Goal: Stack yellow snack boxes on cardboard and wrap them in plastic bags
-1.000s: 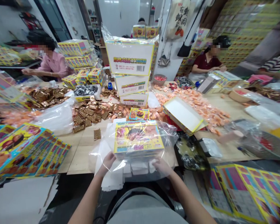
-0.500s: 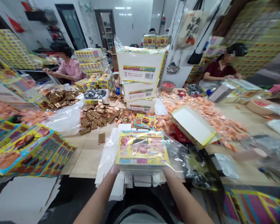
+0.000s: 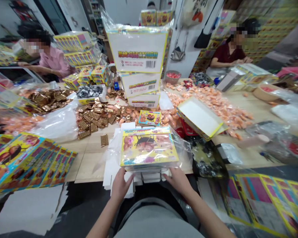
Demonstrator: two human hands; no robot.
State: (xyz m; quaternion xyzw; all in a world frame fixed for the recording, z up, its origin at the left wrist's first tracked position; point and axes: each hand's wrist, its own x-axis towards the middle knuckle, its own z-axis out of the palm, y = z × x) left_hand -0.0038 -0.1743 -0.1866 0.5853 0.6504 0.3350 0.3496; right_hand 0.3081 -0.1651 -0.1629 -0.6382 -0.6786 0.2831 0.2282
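Two grips (image 3: 121, 185) (image 3: 178, 180) at one box (image 3: 149, 150)

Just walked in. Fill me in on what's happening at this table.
The person's left hand and right hand are at the near corners of a yellow box in a clear plastic bag. Beyond it, gold packets lie heaped beside stacked boxes. Co-workers in pink and dark red work farther back.

i count one bagged box (image 3: 149, 148) at centre, three white-faced boxes (image 3: 136, 51) above it, two people (image 3: 53, 62) upper left and right.
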